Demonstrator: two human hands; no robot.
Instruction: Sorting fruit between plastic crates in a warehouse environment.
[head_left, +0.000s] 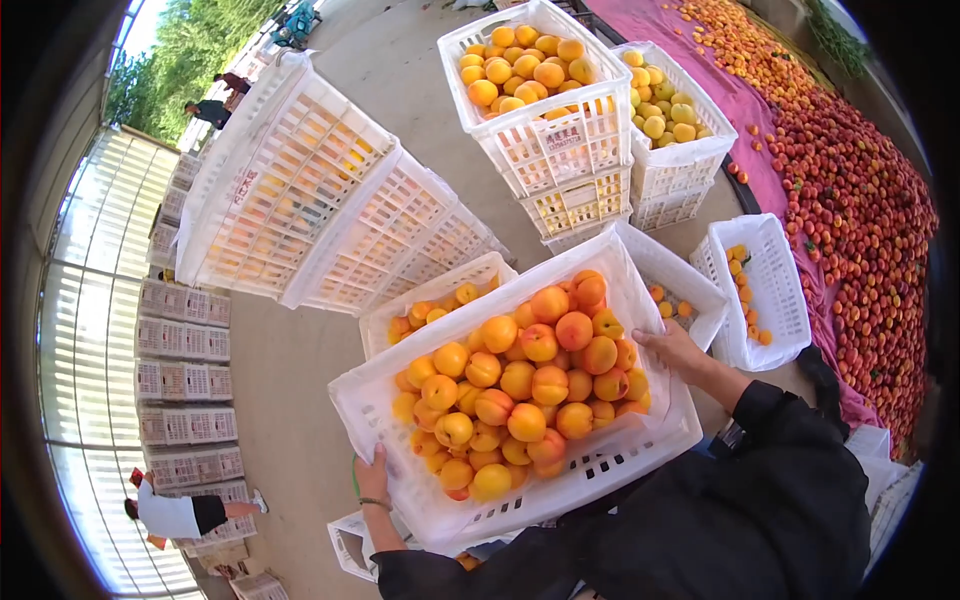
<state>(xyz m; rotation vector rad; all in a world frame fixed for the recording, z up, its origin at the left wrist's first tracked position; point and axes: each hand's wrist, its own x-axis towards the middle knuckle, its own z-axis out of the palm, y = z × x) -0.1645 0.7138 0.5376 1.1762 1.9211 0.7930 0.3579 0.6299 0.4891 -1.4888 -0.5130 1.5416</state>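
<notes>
A white plastic crate (592, 469) with a pale lining is held before me, tilted in the view. Many orange-yellow apricots (517, 381) with red blushes lie in it. My left hand (373, 480), with bands at the wrist, grips the crate's near left end. On the opposite end, at the right, my right hand (673, 346) holds the rim with its thumb over the lining. The fingers under both ends are hidden. Just beyond the held crate stands another lined crate (371, 330) with apricots.
Tall stacked crates (330, 217) stand at the left; more full crates (555, 142) stand ahead. A nearly bare crate (780, 300) is at the right, beside a pink cloth (739, 105) and a large fruit heap (862, 247). A person (180, 516) walks along the crate rows.
</notes>
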